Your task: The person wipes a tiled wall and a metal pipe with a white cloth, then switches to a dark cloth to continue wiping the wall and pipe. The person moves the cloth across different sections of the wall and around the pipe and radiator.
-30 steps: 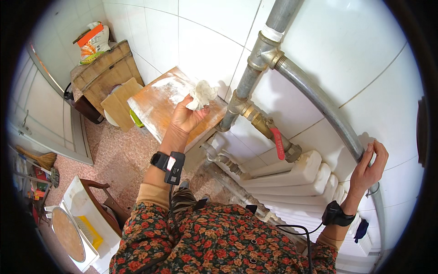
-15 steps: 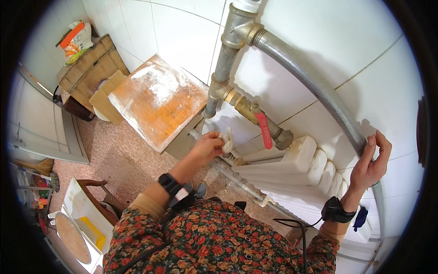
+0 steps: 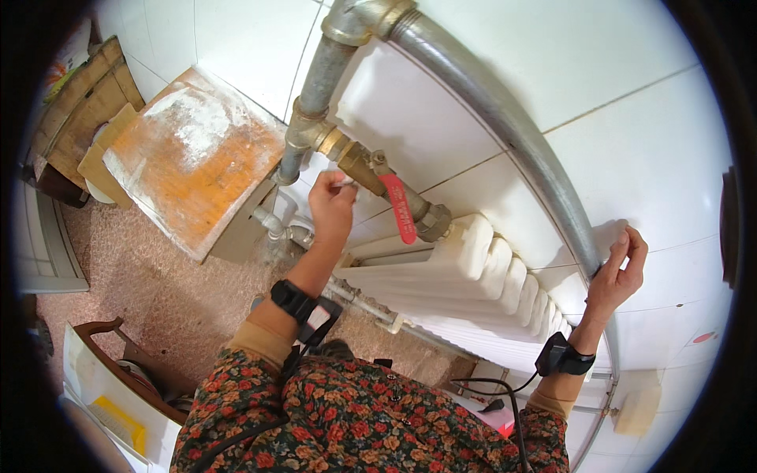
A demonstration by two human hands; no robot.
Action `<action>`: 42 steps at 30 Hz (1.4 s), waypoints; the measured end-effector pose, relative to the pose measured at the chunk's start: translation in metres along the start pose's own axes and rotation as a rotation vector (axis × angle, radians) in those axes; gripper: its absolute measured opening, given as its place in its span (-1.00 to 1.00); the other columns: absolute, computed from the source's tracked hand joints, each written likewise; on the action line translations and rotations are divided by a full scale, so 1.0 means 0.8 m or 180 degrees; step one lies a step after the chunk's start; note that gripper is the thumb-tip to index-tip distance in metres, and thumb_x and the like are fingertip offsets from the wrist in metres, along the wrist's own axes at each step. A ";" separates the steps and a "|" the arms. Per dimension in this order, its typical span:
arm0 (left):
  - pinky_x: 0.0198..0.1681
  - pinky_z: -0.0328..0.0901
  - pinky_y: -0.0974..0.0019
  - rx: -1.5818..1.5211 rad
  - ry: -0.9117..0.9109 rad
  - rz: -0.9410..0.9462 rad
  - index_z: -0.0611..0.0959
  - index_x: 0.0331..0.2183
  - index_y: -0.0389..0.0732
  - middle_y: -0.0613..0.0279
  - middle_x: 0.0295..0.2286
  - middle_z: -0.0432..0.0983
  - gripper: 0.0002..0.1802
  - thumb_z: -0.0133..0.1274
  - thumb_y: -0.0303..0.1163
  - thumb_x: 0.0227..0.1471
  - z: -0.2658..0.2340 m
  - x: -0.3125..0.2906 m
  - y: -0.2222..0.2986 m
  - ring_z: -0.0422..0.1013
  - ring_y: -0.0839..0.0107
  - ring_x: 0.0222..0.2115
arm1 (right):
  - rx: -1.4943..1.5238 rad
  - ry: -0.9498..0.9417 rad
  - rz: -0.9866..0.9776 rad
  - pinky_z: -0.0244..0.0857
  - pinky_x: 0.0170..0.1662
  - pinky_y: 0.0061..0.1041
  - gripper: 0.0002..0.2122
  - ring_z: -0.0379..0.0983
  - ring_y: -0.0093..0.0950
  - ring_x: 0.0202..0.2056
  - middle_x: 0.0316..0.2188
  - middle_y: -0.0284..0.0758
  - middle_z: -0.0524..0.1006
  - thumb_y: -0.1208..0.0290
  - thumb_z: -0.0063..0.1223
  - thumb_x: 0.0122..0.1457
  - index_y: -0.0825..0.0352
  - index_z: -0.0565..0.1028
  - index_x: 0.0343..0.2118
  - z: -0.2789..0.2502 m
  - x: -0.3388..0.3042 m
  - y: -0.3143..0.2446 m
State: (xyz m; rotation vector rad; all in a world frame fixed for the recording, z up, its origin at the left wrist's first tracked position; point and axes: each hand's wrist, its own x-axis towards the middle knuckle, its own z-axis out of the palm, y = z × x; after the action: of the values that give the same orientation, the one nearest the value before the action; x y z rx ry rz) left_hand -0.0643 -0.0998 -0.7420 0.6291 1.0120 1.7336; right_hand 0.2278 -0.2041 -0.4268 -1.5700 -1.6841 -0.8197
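My left hand (image 3: 331, 209) is closed on a crumpled white cloth (image 3: 344, 183), mostly hidden by the fingers. It is just left of the brass valve (image 3: 352, 162) with a red lever (image 3: 400, 206), beneath the metal fitting (image 3: 311, 126). My right hand (image 3: 617, 276) lies by the lower stretch of the thick curved metal pipe (image 3: 505, 110), hiding part of it. Its thumb and fingers are slightly bent and apart, with nothing visible between them. Whether the palm presses on the pipe I cannot tell. Below the valve stands a white ribbed radiator (image 3: 473, 256).
An orange-brown board dusted with white powder (image 3: 177, 158) lies on a stand at left, beside a wooden box (image 3: 79, 102). Thin pipes (image 3: 355, 298) run low along the wall. A wooden-armed chair (image 3: 98, 335) and yellow item (image 3: 118, 422) are at lower left. White tiles (image 3: 623, 181) cover the wall.
My view has shifted right, so fixed things sit further left. My left hand has risen from beside the radiator's top to the valve with the cloth. The right hand stays by the pipe.
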 end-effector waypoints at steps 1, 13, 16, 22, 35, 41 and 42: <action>-0.47 0.28 0.48 -0.0021 0.0063 -0.0138 0.49 -0.34 -0.26 0.32 -0.53 0.46 -0.83 0.01 -0.68 -0.06 -0.007 -0.009 0.004 0.35 0.60 -0.55 | 0.0038 -0.0004 -0.0035 0.32 -0.26 -0.57 -0.80 0.42 -0.53 -0.38 -0.36 -0.28 0.55 0.39 -0.05 0.30 0.43 0.51 -0.19 0.000 0.001 -0.003; -0.49 0.28 0.41 0.1118 -0.0959 0.2165 0.46 -0.38 -0.29 0.11 -0.39 0.41 -0.76 0.01 -0.78 -0.15 0.098 -0.208 0.099 0.34 0.40 -0.53 | 0.0778 0.0182 -0.0688 0.31 -0.24 -0.51 -0.87 0.41 -0.44 -0.38 -0.39 -0.23 0.50 0.57 0.03 0.19 0.46 0.50 -0.21 -0.037 -0.018 0.016; -0.49 0.28 0.39 0.1128 -0.0483 0.2557 0.47 -0.39 -0.30 0.12 -0.40 0.40 -0.77 0.00 -0.77 -0.17 0.142 -0.186 0.127 0.32 0.36 -0.55 | 0.0733 0.0432 -0.0711 0.29 -0.22 -0.52 -0.86 0.40 -0.44 -0.35 -0.38 -0.24 0.49 0.57 0.00 0.21 0.46 0.50 -0.20 -0.075 -0.038 0.039; -0.45 0.34 0.35 0.1179 -0.0024 0.2006 0.53 -0.38 -0.27 0.15 -0.46 0.44 -0.83 0.04 -0.67 -0.11 0.219 -0.143 0.140 0.41 0.34 -0.51 | 0.0520 0.0625 -0.1073 0.29 -0.29 -0.45 -0.88 0.36 -0.37 -0.40 -0.40 -0.18 0.46 0.61 -0.01 0.20 0.49 0.47 -0.23 -0.122 -0.081 0.093; -0.29 0.34 0.02 0.2105 0.1124 0.2266 0.56 -0.48 -0.29 -0.10 -0.43 0.50 -0.96 0.03 -0.58 -0.12 0.205 -0.039 0.126 0.45 -0.08 -0.41 | 0.0615 0.0252 -0.0033 0.28 -0.36 -0.47 -0.89 0.39 -0.43 -0.45 -0.44 -0.24 0.48 0.48 -0.02 0.23 0.38 0.50 -0.25 -0.090 -0.089 0.195; -0.31 0.33 0.00 0.1907 0.0569 0.2502 0.56 -0.42 -0.29 -0.09 -0.42 0.48 -0.88 0.04 -0.62 -0.14 0.244 -0.113 0.111 0.45 -0.05 -0.40 | 0.0407 0.0217 -0.0049 0.30 -0.34 -0.48 -0.89 0.40 -0.43 -0.44 -0.40 -0.25 0.50 0.50 -0.05 0.25 0.38 0.49 -0.25 -0.094 -0.088 0.188; -0.32 0.37 0.11 0.1834 0.0058 0.2499 0.55 -0.41 -0.32 -0.09 -0.45 0.47 -0.87 0.04 -0.64 -0.15 0.255 -0.127 0.103 0.46 -0.01 -0.45 | 0.0400 0.0319 -0.0194 0.28 -0.35 -0.46 -0.89 0.39 -0.40 -0.45 -0.42 -0.24 0.49 0.51 -0.04 0.24 0.37 0.50 -0.25 -0.094 -0.089 0.187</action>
State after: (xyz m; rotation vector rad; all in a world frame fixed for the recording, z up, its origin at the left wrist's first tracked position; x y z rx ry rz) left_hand 0.0932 -0.1379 -0.5621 1.5381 1.4061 2.0960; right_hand 0.3846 -0.2952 -0.4432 -1.3768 -1.6844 -0.7937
